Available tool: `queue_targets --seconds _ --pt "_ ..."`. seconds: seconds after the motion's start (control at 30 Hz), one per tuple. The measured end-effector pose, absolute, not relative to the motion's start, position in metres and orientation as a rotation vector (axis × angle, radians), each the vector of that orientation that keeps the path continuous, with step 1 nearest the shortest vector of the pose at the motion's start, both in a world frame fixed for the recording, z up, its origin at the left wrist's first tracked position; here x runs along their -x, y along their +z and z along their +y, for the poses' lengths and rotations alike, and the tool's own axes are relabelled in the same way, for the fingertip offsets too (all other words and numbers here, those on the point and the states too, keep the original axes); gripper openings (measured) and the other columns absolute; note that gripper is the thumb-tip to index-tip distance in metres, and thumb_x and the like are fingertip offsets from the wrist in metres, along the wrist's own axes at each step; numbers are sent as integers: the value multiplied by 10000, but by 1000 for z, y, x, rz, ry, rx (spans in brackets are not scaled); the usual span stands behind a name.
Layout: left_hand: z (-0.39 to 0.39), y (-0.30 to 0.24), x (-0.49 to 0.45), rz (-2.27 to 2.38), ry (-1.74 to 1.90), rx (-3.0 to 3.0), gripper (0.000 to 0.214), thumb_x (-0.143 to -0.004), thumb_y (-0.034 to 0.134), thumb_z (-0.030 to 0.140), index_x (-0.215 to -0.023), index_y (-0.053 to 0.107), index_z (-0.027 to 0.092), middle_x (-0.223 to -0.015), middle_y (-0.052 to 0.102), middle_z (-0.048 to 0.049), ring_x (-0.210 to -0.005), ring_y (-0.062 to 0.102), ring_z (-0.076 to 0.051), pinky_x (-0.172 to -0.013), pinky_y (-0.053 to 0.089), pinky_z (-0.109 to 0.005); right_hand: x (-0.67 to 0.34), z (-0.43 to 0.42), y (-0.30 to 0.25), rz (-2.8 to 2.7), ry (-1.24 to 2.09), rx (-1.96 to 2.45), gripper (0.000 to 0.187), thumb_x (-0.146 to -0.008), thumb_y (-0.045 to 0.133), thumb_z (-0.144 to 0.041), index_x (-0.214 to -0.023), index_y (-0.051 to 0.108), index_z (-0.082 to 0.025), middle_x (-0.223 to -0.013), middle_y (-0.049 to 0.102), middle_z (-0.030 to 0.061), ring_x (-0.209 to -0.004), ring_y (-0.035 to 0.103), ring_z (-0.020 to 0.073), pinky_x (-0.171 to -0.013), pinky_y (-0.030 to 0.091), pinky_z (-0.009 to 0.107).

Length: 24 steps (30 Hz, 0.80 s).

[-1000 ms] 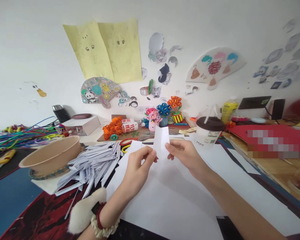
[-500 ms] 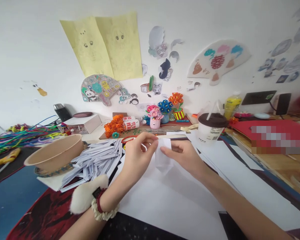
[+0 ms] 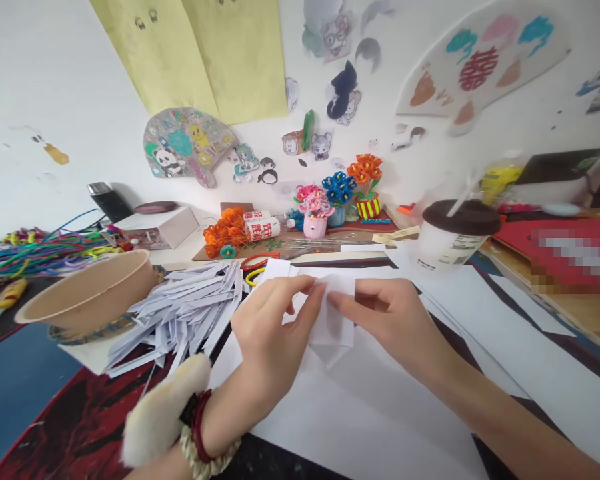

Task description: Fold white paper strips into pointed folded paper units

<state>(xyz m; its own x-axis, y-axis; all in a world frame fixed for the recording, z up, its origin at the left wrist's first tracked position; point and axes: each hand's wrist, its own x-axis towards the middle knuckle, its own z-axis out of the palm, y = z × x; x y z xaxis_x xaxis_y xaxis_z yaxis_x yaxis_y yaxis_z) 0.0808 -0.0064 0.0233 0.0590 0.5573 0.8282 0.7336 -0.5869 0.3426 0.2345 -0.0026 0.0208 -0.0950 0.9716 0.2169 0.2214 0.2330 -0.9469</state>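
A small folded piece of white paper (image 3: pixel 334 327) is held up between my two hands, with a pointed fold at its lower end. My left hand (image 3: pixel 275 333) pinches its left edge with thumb and forefinger. On the opposite edge, my right hand (image 3: pixel 393 313) grips it, the thumb lying across the front. Beneath them a large white sheet (image 3: pixel 380 413) covers the work surface. Left of my hands lies a pile of folded paper strips (image 3: pixel 180 310). Red-handled and yellow-handled loops (image 3: pixel 255 267), perhaps scissors, show partly behind my left hand.
A tan bowl (image 3: pixel 87 297) stands at the left near colourful cords (image 3: pixel 55 253). A lidded cup with a straw (image 3: pixel 455 233) is at the right, beside a red folder (image 3: pixel 555 250). Small pots of craft flowers (image 3: pixel 316 220) line the back. A fluffy white item (image 3: pixel 165 413) lies by my left wrist.
The camera view has moved closer and tilted downward, so the hands and paper look larger. Both hands keep hold of the folded paper; another white paper piece now shows behind my left hand.
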Motion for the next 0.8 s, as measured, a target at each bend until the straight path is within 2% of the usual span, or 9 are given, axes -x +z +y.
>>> queue_targets --seconds 0.3,0.4,0.57,0.8 --pt "-8 28 -81 -1610 -1697 2155 77 -812 665 255 -747 653 214 -625 652 41 -493 505 -90 -470 379 -235 -232 -10 21 -1547 857 1169 534 -811 609 -329 -518 181 -203 -525 164 -56 -477 161 79 -412 133 250" --pt "-8 26 -80 -1426 -1581 2083 59 -805 662 201 -748 652 214 -627 665 33 -512 529 -101 -506 388 -248 -231 -11 22 -1566 859 1149 508 -831 588 -310 -519 203 -200 -532 187 -51 -484 192 82 -417 155 248" --pt "-9 23 -72 -1079 -1307 2032 121 -783 670 141 -850 690 240 -707 735 18 -560 604 -134 -546 421 -274 -232 -11 23 -1569 896 1102 421 -861 568 -358 -537 353 -195 -560 291 -38 -515 280 94 -433 213 242" --pt "-10 26 -64 -852 -1063 2050 282 -778 674 125 -1022 698 264 -873 766 -10 -642 659 -173 -561 446 -303 -233 -10 24 -1529 890 1052 481 -854 583 -382 -535 271 -200 -553 221 -47 -493 232 89 -423 201 240"
